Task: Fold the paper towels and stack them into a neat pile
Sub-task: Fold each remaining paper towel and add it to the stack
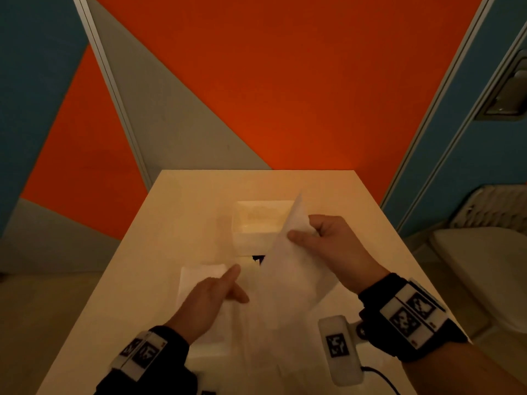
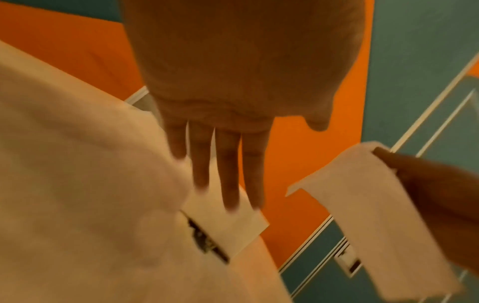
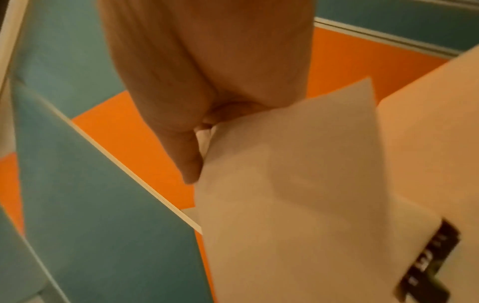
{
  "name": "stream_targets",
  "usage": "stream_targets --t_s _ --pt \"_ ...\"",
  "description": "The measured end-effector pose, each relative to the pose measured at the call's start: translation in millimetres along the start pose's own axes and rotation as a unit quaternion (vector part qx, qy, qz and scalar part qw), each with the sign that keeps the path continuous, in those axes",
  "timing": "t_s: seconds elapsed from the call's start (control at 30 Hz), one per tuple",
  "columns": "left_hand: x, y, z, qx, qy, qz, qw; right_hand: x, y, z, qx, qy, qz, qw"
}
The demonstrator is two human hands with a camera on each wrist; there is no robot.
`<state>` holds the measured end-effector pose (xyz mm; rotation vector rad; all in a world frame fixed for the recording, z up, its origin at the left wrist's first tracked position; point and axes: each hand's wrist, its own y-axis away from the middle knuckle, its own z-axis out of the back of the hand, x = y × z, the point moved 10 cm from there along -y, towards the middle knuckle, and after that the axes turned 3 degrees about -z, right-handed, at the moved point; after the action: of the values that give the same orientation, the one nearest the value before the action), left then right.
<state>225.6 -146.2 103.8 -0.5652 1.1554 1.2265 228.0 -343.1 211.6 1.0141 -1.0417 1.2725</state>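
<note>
From the head view, a thin white paper towel point(image 1: 288, 280) hung tilted above the pale square table point(image 1: 171, 223), pinched at its upper edge by the right hand point(image 1: 328, 240). A folded white towel point(image 1: 262, 220) lay farther back, beside a small black marker point(image 1: 258, 260). The left hand point(image 1: 211, 295) hovered over another flat towel point(image 1: 199, 276).

Left wrist view: straight fingers point(image 2: 228, 174), holding nothing.

Right wrist view: curled fingers point(image 3: 189, 151) gripped the sheet point(image 3: 298, 184).
</note>
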Motion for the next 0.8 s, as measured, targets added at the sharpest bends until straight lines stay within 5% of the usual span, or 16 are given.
stream_targets --t_s 0.17,0.3,0.53,0.8 --pt "-26.9 9.1 -23.0 0.113 0.193 0.07 0.972 6.5 4.9 0.8 -0.031 -0.166 -0.01 0.986" --pt "-63.2 6.8 -12.1 0.087 0.295 -0.01 0.952 4.4 7.2 -0.5 -0.023 -0.228 -0.023 0.973" --pt "-92.3 -1.9 20.6 -0.011 0.299 -0.122 0.946 -12.8 8.0 7.5 0.002 -0.224 -0.069 0.972" --pt "-101.0 -3.6 28.7 -0.001 0.294 -0.14 0.945 -10.0 9.5 23.7 0.004 -0.259 -0.035 0.965"
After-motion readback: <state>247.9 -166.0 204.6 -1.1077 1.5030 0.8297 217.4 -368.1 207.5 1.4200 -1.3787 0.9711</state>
